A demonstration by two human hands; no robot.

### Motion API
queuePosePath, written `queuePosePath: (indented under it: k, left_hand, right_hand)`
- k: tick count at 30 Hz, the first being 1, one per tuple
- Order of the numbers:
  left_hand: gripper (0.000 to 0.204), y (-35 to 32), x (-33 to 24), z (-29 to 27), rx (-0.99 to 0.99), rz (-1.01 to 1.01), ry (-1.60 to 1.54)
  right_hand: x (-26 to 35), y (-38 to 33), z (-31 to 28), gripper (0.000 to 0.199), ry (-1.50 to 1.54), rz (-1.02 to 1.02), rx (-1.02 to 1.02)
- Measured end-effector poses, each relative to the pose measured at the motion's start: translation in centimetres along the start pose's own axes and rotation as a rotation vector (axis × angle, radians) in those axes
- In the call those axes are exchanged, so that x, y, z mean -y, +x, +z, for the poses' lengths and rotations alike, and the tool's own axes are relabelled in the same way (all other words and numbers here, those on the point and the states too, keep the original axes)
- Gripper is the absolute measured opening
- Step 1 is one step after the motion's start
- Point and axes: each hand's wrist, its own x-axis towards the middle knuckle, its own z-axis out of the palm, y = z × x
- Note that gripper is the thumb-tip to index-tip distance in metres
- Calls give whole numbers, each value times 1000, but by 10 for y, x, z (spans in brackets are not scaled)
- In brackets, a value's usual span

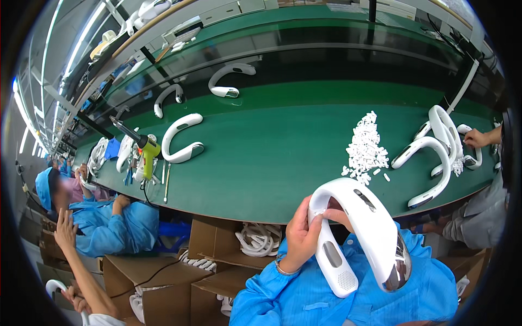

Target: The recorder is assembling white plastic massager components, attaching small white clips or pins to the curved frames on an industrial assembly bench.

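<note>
Close in front of me, a white U-shaped neckband device (375, 233) with a shiny silver end is held up off the table. My left hand (302, 233) is closed around its left arm near the bend, thumb pressed on the inner side. The fingers of my right hand (338, 215) show in the gap of the curve, touching the inside of the device; the rest of that hand is hidden behind it. Whether a small part is pinched between the fingers, I cannot make out. On the green table (272, 163) beyond lies a heap of small white plastic pieces (365, 145).
Several similar neckbands (435, 149) lie at the right, where another person's hand (477, 138) reaches in. More neckbands (182, 136) lie left, beside a lime-green pistol-shaped tool (148, 157). Cardboard boxes (217, 239) stand below the table edge. Co-workers in blue (114, 223) sit left.
</note>
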Motion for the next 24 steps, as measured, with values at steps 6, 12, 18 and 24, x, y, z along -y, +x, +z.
queuePosePath:
  k: [6,12,18,24]
  left_hand:
    - [45,-1,-4,0,1,37,30]
    - [44,2,0,3,-42,26,55]
    - [39,20,5,12,-93,-100,-99]
    - [31,60,39,34,-137,-164,-78]
  right_hand:
    - [-4,0,6,28,10,-68,-7]
    - [-9,0,4,27,-28,-190,-49]
    - [41,-9,2,38,394,-132,-175]
    - [-2,-50,-48,49,886,298,241]
